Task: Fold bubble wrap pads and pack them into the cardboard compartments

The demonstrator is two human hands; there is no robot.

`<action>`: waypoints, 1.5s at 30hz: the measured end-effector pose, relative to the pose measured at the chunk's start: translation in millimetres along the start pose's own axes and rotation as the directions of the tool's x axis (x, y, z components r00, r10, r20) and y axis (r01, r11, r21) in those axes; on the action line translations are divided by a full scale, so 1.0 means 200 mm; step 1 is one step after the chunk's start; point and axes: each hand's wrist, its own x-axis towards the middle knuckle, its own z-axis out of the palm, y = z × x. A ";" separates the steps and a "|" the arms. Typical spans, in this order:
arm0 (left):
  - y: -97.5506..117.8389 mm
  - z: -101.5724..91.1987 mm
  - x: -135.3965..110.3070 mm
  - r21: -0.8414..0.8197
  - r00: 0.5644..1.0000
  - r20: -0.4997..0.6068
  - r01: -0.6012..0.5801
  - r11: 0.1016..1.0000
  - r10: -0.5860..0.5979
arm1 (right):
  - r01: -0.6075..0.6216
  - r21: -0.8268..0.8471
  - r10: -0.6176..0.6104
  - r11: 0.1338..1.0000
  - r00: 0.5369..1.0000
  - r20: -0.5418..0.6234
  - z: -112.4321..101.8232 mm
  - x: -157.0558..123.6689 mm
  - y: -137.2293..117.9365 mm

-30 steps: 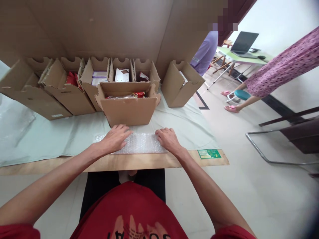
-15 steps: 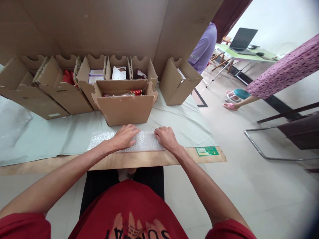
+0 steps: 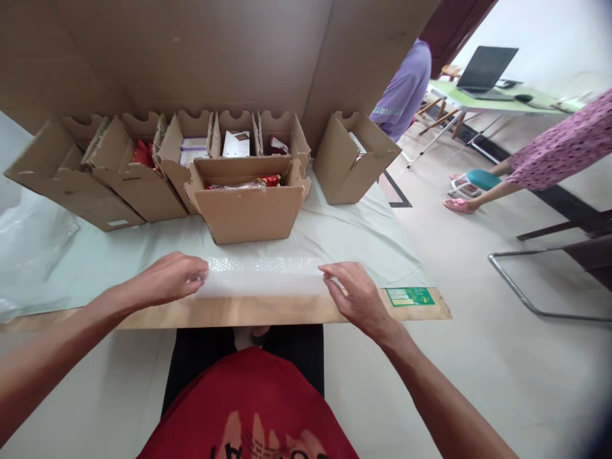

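Observation:
A strip of clear bubble wrap (image 3: pixel 262 277) stretches across the front of the table between my hands. My left hand (image 3: pixel 179 277) pinches its left end, fingers curled. At the other end, my right hand (image 3: pixel 351 290) grips the upper right corner between thumb and fingertips. The wrap's near part looks smooth and whitish, while bubbles show along its far edge. Just beyond it stands an open cardboard box (image 3: pixel 251 213) holding shiny red and clear packets (image 3: pixel 268 182).
Several open cardboard bins (image 3: pixel 115 197) with packets line the back, before a tall cardboard panel (image 3: pixel 215 57). Another bin (image 3: pixel 351 172) stands at right. Clear plastic (image 3: pixel 33 248) lies at left. Two people, one in a purple top (image 3: pixel 406 89), are beyond the table, near a laptop (image 3: pixel 485 73).
My left hand has moved left from the middle of the bubble wrap to its left end. Both hands now hold the ends, and the wrap's near part looks smoother. The view has shifted slightly.

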 end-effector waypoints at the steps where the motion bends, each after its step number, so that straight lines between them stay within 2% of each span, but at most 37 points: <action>1: 0.01 -0.03 -0.03 0.004 0.997 -0.080 0.006 1.000 -0.006 | 0.019 -0.007 -0.019 1.000 0.998 -0.053 -0.03 0.02 -0.01; 4: 0.11 -0.09 -0.12 -0.007 0.948 -0.319 -0.023 1.000 0.019 | 0.068 -0.013 -0.069 0.998 0.984 -0.166 -0.13 0.05 -0.09; 6: 0.17 -0.08 -0.21 -0.038 0.928 -0.371 -0.054 0.998 0.036 | 0.065 -0.006 -0.065 0.998 0.984 -0.165 -0.16 0.02 -0.15; 8: 0.19 -0.01 -0.30 -0.056 0.947 -0.315 -0.076 0.996 0.055 | 0.048 0.001 -0.048 0.999 0.991 -0.125 -0.15 -0.05 -0.19; 10: 0.15 0.09 -0.38 -0.065 0.979 -0.193 -0.077 0.995 0.064 | 0.021 -0.004 -0.021 1.000 0.998 -0.061 -0.09 -0.14 -0.21; 12: 0.09 0.18 -0.43 -0.081 0.997 -0.033 -0.071 0.994 0.068 | -0.013 -0.028 0.015 1.000 0.997 0.082 -0.03 -0.22 -0.19; 14: 0.03 0.24 -0.45 -0.115 0.996 0.054 -0.057 0.992 0.064 | -0.044 -0.041 0.054 0.998 0.961 0.271 0.00 -0.28 -0.17; 16: 0.01 0.27 -0.44 -0.148 1.000 -0.001 -0.031 0.988 0.031 | -0.086 -0.009 0.083 0.996 0.922 0.378 -0.02 -0.31 -0.15; 19: 0.07 0.31 -0.36 -0.126 0.987 -0.161 -0.022 0.992 0.001 | -0.185 0.058 0.158 0.981 0.935 0.317 -0.04 -0.26 -0.16; 21: 0.15 0.38 -0.29 -0.023 0.984 -0.167 -0.067 0.997 0.062 | -0.220 0.049 0.197 0.974 0.937 0.289 0.04 -0.17 -0.21; 24: 0.24 0.53 -0.17 0.183 0.983 -0.056 -0.164 0.969 0.177 | -0.158 -0.007 0.149 0.987 0.914 0.377 0.30 -0.03 -0.29; 26: 0.22 0.61 -0.14 0.286 0.978 0.007 -0.201 0.937 0.208 | -0.096 -0.044 0.106 0.994 0.887 0.449 0.48 0.02 -0.31; 28: 0.12 0.64 -0.17 0.359 0.980 0.020 -0.193 0.913 0.199 | -0.066 -0.092 0.101 0.994 0.881 0.462 0.57 -0.02 -0.26; 30: -0.01 0.62 -0.27 0.406 0.986 -0.026 -0.141 0.903 0.165 | -0.117 -0.184 0.183 0.976 0.897 0.403 0.54 -0.13 -0.14; 33: -0.18 0.53 -0.44 0.406 0.982 -0.180 0.025 0.913 0.053 | -0.304 -0.365 0.396 0.880 0.894 0.209 0.34 -0.34 0.08; 35: -0.23 0.46 -0.52 0.369 0.953 -0.296 0.177 0.913 -0.065 | -0.400 -0.421 0.480 0.814 0.872 0.098 0.21 -0.42 0.19; 37: -0.22 0.41 -0.54 0.339 0.906 -0.376 0.330 0.881 -0.194 | -0.445 -0.430 0.517 0.786 0.854 0.061 0.16 -0.41 0.23; 40: -0.17 0.37 -0.48 0.349 0.854 -0.385 0.485 0.802 -0.349 | -0.459 -0.417 0.547 0.785 0.829 0.117 0.21 -0.29 0.21; 43: -0.12 0.36 -0.42 0.352 0.828 -0.336 0.552 0.756 -0.449 | -0.486 -0.430 0.598 0.761 0.782 0.176 0.31 -0.14 0.14; 45: -0.11 0.37 -0.40 0.300 0.818 -0.302 0.568 0.766 -0.489 | -0.509 -0.415 0.621 0.754 0.757 0.201 0.36 -0.08 0.12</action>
